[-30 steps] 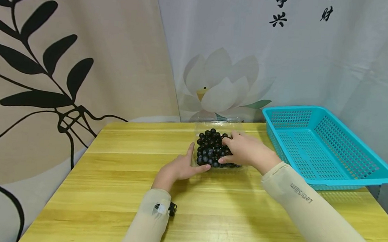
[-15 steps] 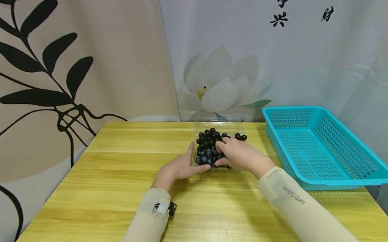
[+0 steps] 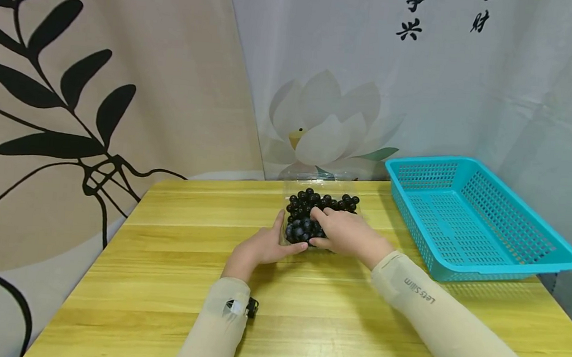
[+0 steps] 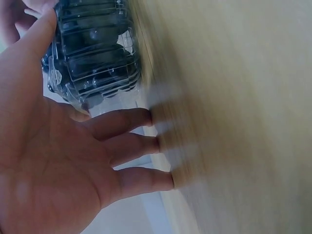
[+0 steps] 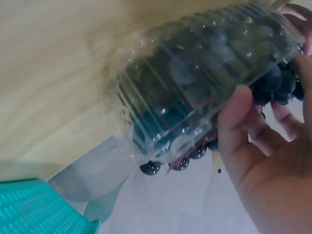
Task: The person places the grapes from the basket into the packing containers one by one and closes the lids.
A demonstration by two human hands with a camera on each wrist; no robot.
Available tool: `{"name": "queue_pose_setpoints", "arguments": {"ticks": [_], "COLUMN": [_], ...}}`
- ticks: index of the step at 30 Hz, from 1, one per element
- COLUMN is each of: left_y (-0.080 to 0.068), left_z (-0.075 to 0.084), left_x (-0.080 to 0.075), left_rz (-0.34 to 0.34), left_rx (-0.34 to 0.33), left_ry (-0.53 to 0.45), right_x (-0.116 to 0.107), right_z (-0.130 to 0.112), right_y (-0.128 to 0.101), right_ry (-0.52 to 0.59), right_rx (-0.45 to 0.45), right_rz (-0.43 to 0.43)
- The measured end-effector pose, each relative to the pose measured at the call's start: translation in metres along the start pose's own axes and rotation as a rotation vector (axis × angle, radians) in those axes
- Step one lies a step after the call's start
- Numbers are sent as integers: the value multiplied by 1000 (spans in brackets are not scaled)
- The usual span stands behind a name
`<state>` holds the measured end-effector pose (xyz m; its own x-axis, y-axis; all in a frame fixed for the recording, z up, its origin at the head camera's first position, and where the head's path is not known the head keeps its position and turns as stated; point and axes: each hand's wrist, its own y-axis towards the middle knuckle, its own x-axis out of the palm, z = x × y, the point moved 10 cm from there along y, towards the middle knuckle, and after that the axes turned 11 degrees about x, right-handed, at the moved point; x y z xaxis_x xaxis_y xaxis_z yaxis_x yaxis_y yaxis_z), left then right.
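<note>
Dark grapes (image 3: 305, 202) fill a clear plastic box (image 5: 180, 87) whose clear lid (image 3: 315, 185) stands raised at the back. My right hand (image 3: 344, 233) reaches over the grapes from the right. Its fingers bend in among them, and its thumb (image 5: 234, 109) lies at the box's rim in the right wrist view. Whether it grips any grapes is unclear, as the fingertips are partly hidden. At the box's left front corner rests my left hand (image 3: 262, 247), thumb and index finger spread along the sides. Its other fingers (image 4: 141, 144) reach straight to the table.
A turquoise perforated basket (image 3: 511, 269) stands on the right of the wooden table (image 3: 167, 281). Behind the table hangs a printed curtain (image 3: 198, 82). A small black device (image 3: 253, 308) sits at the left wrist.
My right hand has slid left and slightly toward me across the grapes, uncovering those at the back right. My left hand has stayed at the box's corner.
</note>
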<state>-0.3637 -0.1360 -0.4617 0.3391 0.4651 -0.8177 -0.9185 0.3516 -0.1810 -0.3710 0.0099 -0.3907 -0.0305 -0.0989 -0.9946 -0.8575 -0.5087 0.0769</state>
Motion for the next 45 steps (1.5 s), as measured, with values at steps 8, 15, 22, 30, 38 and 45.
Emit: {"name": "queue_pose_setpoints", "arguments": {"ticks": [8,15,22,30,38,45], "left_y": [0,1,2,5,7,5], "left_z": [1,5,5,-2,-2,-1], "left_x": [0,2,3,7,9,5], "left_rz": [12,12,0,-14,-14,-2], "left_rx": [1,8,6,-9,-8,-4], "left_ry": [5,-5,-13,-37,-35,-25], "right_x": [18,22,7,-27,-3,9], "right_z": [7,10,15,-4,-11,-13], "right_y": [13,16,12,16,18,23], "right_ry": [-31,31,212,275,341,342], "right_rx": [186,194,158,104,131,162], "right_rz": [-71,-114,-295,-154,-239,-261]}}
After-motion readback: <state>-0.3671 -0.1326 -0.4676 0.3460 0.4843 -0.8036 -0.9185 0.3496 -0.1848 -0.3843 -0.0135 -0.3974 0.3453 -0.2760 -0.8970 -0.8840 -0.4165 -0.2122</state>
